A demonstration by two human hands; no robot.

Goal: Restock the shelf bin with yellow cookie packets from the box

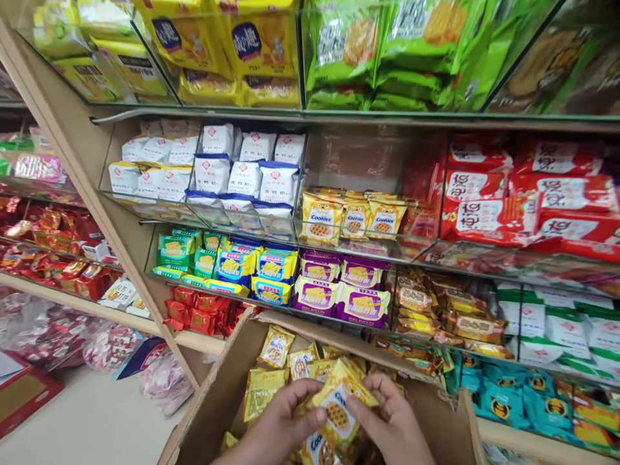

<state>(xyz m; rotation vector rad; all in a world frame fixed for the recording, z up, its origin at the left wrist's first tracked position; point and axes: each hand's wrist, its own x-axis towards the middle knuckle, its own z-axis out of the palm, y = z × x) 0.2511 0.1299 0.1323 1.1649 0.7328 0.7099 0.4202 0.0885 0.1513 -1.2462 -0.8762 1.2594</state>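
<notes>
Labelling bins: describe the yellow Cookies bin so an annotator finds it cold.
On the shelf wall, find the second visible tier down, a row of clear bins. The target bin sits between white-and-blue packets and red packets. It alone is mostly bare, with few yellow Cookies packets at its front, matching the held packets in the left hand and right hand.

Pretty clearly a snack shop or small grocery: tiered clear acrylic bins (368,158) on a wooden shelf unit (92,174), crammed with wrapped biscuits. Around the yellow Cookies packets (320,221): white-and-blue packs (245,177) left, red packs (489,216) right, green bags (387,45) above, purple packs (339,290) below, and an open cardboard carton (213,400) lower still.
</notes>
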